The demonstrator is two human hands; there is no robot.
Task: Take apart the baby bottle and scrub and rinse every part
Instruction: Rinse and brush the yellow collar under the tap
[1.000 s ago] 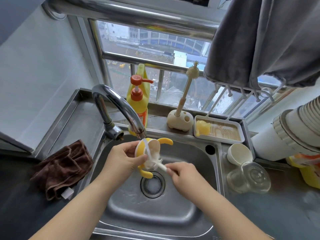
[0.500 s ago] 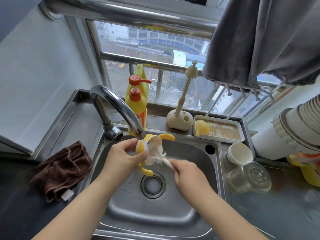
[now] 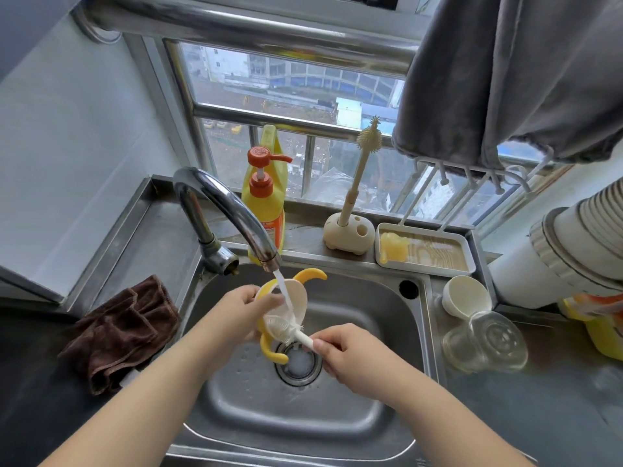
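Off to your left a brown cloth (image 3: 121, 328) lies crumpled on the counter, clear of the splash; leave it there. Over the sink (image 3: 377, 409) the tap (image 3: 232, 214) sends a thin stream onto the bottle collar (image 3: 286, 308), the cream ring with yellow handles, which your left hand (image 3: 236, 318) holds above the drain (image 3: 298, 364) with thumb and fingers clamped on its rim. Keep that grip firm but turn the ring a little at a time, so the water reaches every side and the curled handles too. Your right hand (image 3: 354, 358) pinches the white stem of the small brush (image 3: 286, 330), fingers closed tight around it, the bristle head pressed against the lower part of the collar. Work the bristles around the inner thread, where milk probably hides, in short twisting strokes, not hard jabs, because a wet ring could slip and drop into the basin. On the counter to your right the cream cap (image 3: 467, 296) and the clear bottle (image 3: 485, 342) lie side by side, waiting their turn.
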